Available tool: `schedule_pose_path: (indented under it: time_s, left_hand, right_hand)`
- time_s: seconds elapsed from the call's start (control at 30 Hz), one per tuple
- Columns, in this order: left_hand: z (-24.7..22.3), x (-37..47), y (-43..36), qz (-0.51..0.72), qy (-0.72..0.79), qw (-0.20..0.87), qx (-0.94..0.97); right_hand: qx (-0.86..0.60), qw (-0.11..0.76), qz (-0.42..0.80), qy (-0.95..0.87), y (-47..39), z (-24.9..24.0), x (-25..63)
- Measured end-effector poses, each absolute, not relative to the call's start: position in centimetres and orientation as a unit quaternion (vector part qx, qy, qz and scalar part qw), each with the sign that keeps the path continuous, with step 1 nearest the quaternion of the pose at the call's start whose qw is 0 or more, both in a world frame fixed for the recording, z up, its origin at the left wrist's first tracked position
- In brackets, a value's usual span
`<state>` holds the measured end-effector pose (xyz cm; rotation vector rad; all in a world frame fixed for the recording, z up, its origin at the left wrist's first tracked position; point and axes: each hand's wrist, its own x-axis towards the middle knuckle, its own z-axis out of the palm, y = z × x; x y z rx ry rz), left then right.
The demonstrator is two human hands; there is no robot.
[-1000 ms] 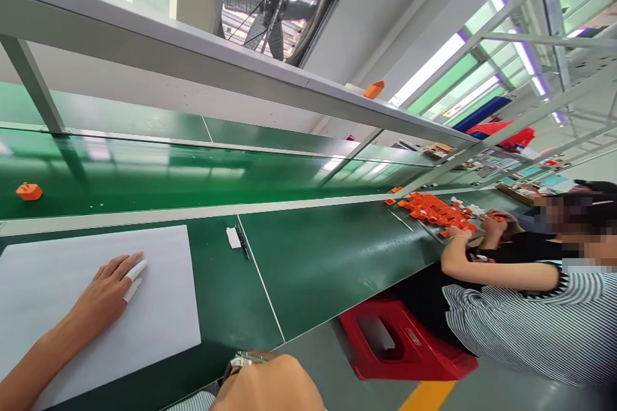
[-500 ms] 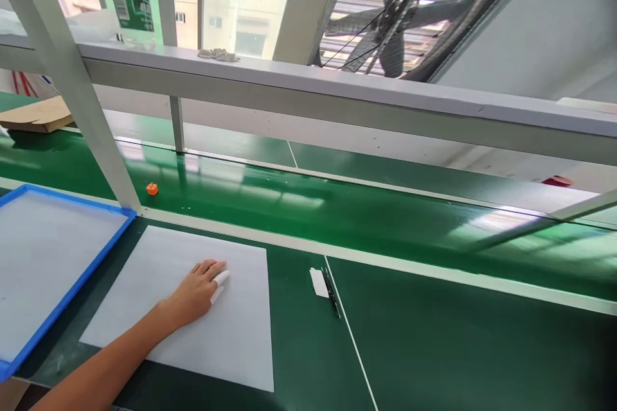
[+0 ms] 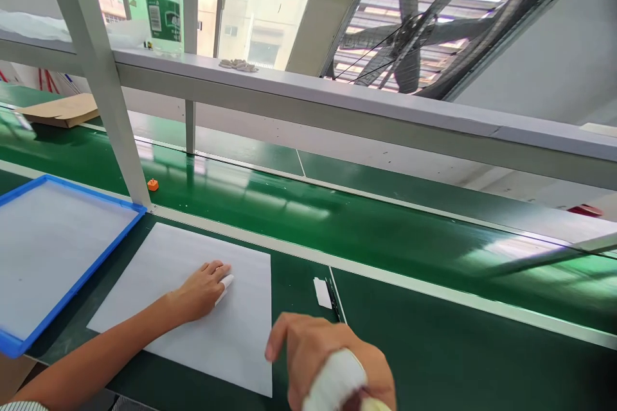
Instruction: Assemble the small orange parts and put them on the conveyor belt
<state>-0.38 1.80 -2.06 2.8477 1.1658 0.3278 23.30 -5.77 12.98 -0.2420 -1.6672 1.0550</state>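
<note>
My left hand (image 3: 205, 292) lies flat and open on a large white sheet (image 3: 193, 347) on the dark green table. White coverings wrap its finger and thumb tips nearest the right. Low in the view, my right hand (image 3: 337, 359) is raised over the table just past the sheet's right edge. It is blurred, with one finger bent down and a white wrapping on a digit; the frame cuts off its lower part, so whether it holds anything is unclear. Beyond it are a small white card (image 3: 322, 293) and a thin black item (image 3: 333, 298), side by side.
A blue-framed white board (image 3: 62, 250) lies at the left. Behind the table runs a green conveyor-like surface (image 3: 289, 205) with a small orange block (image 3: 153, 185). A metal rail (image 3: 337, 103) crosses above, bearing a bottle (image 3: 164, 13). A cardboard piece (image 3: 62, 109) lies far left.
My right hand has come into view at the bottom, right of the sheet. My left hand stays on the sheet. The camera's view has shifted slightly.
</note>
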Motion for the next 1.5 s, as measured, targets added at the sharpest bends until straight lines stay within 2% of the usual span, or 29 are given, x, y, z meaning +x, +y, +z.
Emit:
schedule_pose_path:
  time_s: [0.07, 0.2, 0.37, 0.53, 0.9, 1.3, 1.5]
  left_hand:
    - [-1.1, 0.1, 1.9, 0.101, 0.355, 0.034, 0.929]
    - [0.1, 1.4, 1.9, 0.108, 0.32, 0.043, 0.94]
    - [-1.2, 2.4, 1.2, 0.142, 0.32, 0.029, 0.936]
    - [-2.3, 2.0, 0.6, 0.153, 0.316, 0.027, 0.936]
    - [-1.5, 1.4, 0.7, 0.131, 0.31, 0.07, 0.939]
    - [-2.2, 0.9, 1.8, 0.196, 0.308, 0.157, 0.918]
    - [-2.8, 0.3, 2.9, 0.293, 0.32, 0.143, 0.89]
  right_hand:
    - [-0.21, 0.531, 0.409, -0.712, -2.9, 11.7, 22.3]
    - [-0.409, 0.417, 0.236, -0.776, 2.7, 6.2, 21.2]
    - [-0.413, 0.357, 0.077, -0.834, 7.3, -2.0, 21.9]
    - [-0.442, 0.309, 0.024, -0.842, 8.1, -6.3, 23.6]
    - [-0.422, 0.31, -0.023, -0.851, 6.9, -7.0, 24.1]
    - [-0.408, 0.343, 0.058, -0.844, 6.6, -5.8, 22.6]
    - [-0.41, 0.348, 0.076, -0.84, 6.8, -5.8, 22.5]
